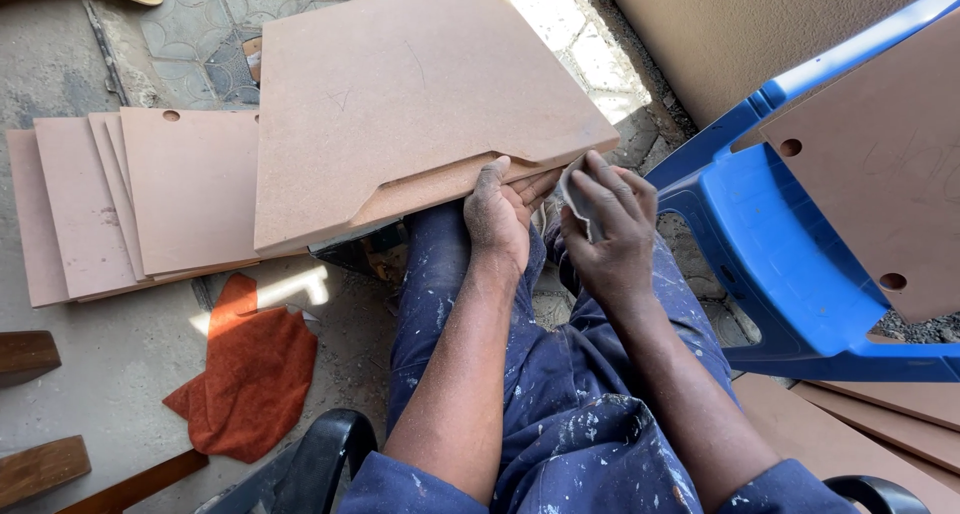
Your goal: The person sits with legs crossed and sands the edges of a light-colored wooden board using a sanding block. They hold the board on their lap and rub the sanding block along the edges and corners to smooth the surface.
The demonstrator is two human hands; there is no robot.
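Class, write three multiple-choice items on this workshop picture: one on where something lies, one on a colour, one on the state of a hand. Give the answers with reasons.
1. Where does the orange cloth lie?
A. on the floor, left of the person's legs
B. on the blue chair
C. on top of the board

2. What colour is the plastic chair?
A. red
B. blue
C. white

3. What is the right hand doing?
A. resting open on the knee
B. holding a hammer
C. pressing a small folded sheet against the board's edge

Answers: A, the cloth is on the concrete floor; B, its frame is plainly blue; C, the fingers grip the sheet at the edge, while the left hand steadies the board.
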